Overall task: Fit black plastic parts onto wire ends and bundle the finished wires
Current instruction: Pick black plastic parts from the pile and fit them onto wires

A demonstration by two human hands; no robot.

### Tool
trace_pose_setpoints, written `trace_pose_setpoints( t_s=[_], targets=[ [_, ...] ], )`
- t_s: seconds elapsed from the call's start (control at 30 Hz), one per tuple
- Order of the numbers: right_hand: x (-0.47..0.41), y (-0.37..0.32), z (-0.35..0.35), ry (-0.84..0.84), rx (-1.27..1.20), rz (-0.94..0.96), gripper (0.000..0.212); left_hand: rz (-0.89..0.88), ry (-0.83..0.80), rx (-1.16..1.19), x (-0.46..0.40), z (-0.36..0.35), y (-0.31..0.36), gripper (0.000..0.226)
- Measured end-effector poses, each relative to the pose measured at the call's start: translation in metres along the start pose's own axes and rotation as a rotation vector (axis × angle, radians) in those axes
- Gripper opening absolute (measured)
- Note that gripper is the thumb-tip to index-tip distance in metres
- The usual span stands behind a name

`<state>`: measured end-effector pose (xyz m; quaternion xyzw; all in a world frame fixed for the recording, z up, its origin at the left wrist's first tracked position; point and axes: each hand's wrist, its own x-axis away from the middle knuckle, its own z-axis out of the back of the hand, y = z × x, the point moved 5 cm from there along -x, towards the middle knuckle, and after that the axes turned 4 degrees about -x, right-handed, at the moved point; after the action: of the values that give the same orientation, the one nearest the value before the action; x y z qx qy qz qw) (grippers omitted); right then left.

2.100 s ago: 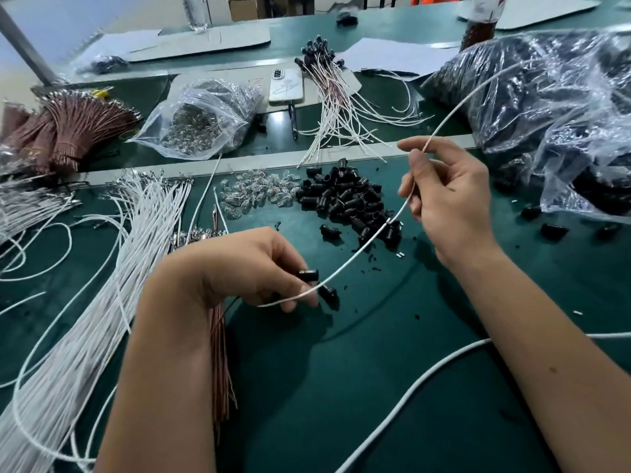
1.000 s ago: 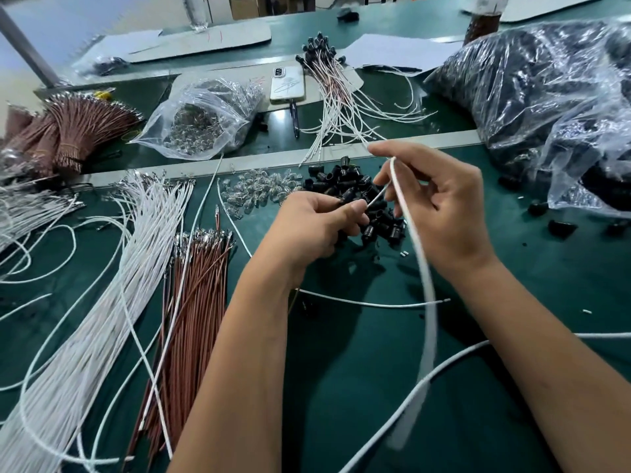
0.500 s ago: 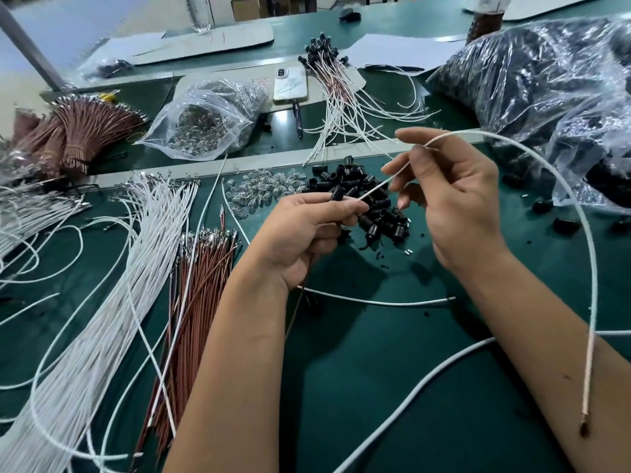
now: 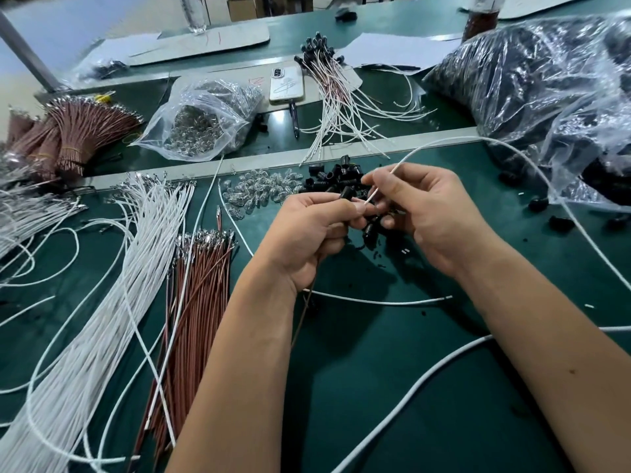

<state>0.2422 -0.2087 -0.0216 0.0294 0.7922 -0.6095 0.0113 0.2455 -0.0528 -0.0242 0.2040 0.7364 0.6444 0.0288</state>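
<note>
Head view, looking down on both hands meeting over the green mat. Left hand [image 4: 316, 230] curled, thumb and forefinger pinching a black plastic part [image 4: 347, 192] at the fingertips. Right hand [image 4: 423, 206] pinching a white wire [image 4: 478, 139] just short of its free end, that end aimed straight at the part and almost touching it — whether already entered, too small to tell. From the right pinch, wire arching up and away, then sweeping down past the right wrist and off frame.

Handling, as a judgement: wire light and springy, limp over its length yet stiff enough across a short stub; best pinched close behind the tip, as now, or likely to buckle rather than push in. Part small, hard, smooth — easily rolled or dropped, so better gripped across its sides with the open mouth left facing the wire.

Relative to the grip: loose pile of black parts [image 4: 327, 175] directly behind and beneath the fingertips; clear glass bulbs [image 4: 259, 192] just beyond the left knuckles; brown wires [image 4: 194, 302] and a thick sheaf of white wires [image 4: 102, 319] outboard of the left forearm; one finished bundle [image 4: 327, 80] well beyond the hands, beside a phone [image 4: 286, 84]; bag of black parts [image 4: 532, 80] far off past the right hand.
</note>
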Motion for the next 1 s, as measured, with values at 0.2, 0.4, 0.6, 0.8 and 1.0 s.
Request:
trace_pose_setpoints(
  t_s=[0.2, 0.4, 0.6, 0.8, 1.0],
  targets=[
    [0.000, -0.001, 0.002, 0.004, 0.036, 0.065, 0.021, 0.003, 0.019, 0.037, -0.001, -0.001, 0.000, 0.022],
    [-0.003, -0.001, 0.004, 0.020, 0.069, 0.147, 0.017, 0.016, 0.035, 0.028, -0.001, 0.000, 0.000, 0.019],
    [-0.004, 0.000, 0.010, 0.088, 0.096, 0.187, 0.020, -0.028, 0.163, 0.048, -0.002, 0.008, 0.001, 0.019],
    [-0.002, -0.001, 0.009, 0.108, 0.177, 0.206, 0.025, -0.159, 0.230, -0.102, -0.001, 0.005, 0.004, 0.008],
    [-0.002, -0.002, 0.009, 0.115, 0.205, 0.217, 0.021, -0.238, 0.225, -0.065, 0.001, 0.004, 0.009, 0.005]
  ],
)
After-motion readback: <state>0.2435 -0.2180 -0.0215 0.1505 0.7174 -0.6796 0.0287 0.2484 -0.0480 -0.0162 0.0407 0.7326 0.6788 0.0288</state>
